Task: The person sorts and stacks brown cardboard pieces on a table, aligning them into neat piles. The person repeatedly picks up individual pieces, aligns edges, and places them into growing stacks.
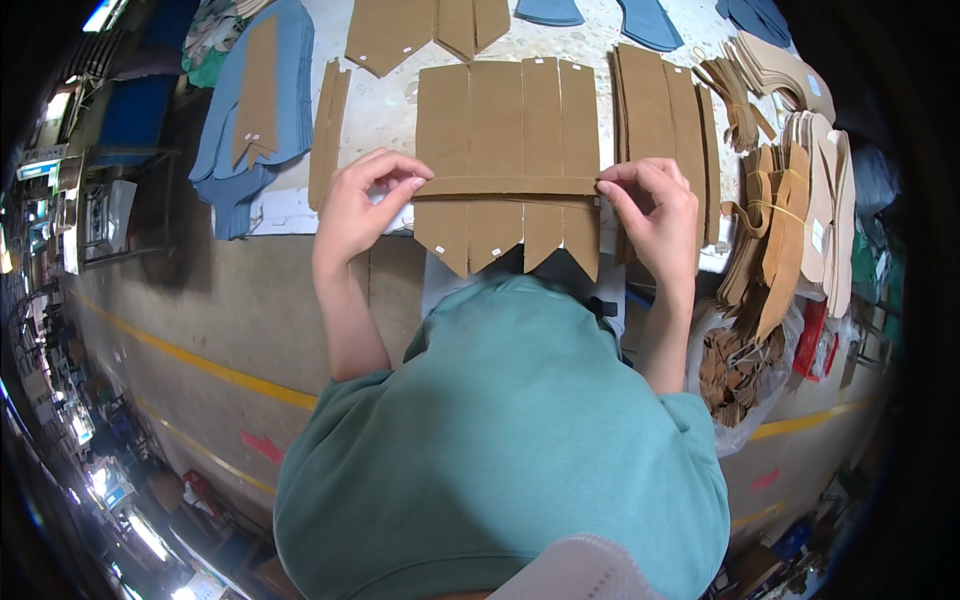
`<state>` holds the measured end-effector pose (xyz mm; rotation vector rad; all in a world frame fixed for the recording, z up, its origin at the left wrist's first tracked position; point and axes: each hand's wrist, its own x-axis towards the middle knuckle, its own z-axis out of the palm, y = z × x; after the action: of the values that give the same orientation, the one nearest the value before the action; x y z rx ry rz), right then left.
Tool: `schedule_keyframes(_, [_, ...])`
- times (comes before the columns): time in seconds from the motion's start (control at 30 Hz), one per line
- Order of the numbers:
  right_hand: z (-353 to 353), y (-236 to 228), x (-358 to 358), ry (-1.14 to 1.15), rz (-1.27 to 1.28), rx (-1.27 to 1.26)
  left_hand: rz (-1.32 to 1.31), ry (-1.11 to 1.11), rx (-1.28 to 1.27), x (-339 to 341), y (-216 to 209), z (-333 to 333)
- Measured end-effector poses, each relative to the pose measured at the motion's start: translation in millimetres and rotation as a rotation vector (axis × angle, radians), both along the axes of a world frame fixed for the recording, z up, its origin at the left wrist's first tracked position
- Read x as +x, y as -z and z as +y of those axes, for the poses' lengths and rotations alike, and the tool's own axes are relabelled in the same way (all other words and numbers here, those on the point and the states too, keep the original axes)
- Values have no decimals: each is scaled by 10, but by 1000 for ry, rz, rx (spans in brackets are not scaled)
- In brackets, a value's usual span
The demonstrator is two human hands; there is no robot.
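Observation:
A narrow brown fabric strip point(510, 186) is held level between my hands. My left hand point(365, 205) pinches its left end between thumb and fingertips. At the other end my right hand point(655, 210) grips it the same way. Under the strip lie several long brown fabric panels point(495, 115) side by side. Their pointed lower ends point(495, 240) reach past the table's near edge, and small white stickers mark them.
More brown panels point(655, 130) lie to the right, beside bundled brown strips point(775, 220) and beige pieces point(825, 200). Blue cut pieces point(285, 100) are stacked at the left of the white table point(390, 105). A clear bag of brown scraps point(740, 370) hangs low right.

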<state>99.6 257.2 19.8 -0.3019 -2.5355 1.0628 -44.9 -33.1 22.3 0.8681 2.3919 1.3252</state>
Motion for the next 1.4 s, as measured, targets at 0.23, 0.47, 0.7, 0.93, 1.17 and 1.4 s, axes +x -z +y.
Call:
schedule_keyframes(0.23, [-77,45,19,-63,-39,288,11,-12,-191,32,10,50])
schedule_keyframes(0.47, [-64,2,34,-63,-39,254,189,-30,-87,14,-6,111])
schedule_keyframes(0.7, [-34,38,105,-64,-29,376,168,221,-70,-59,-325,440])
schedule_keyframes(0.93, [-82,12,167,-79,-7,269,324,695,-116,8,-328,1206])
schedule_keyframes(1.17, [-199,-168,132,1,290,-532,121,800,-71,-46,-673,1515])
schedule_keyframes(1.4, [-102,-218,138,4,379,-843,-144,687,171,-438,-1012,2187])
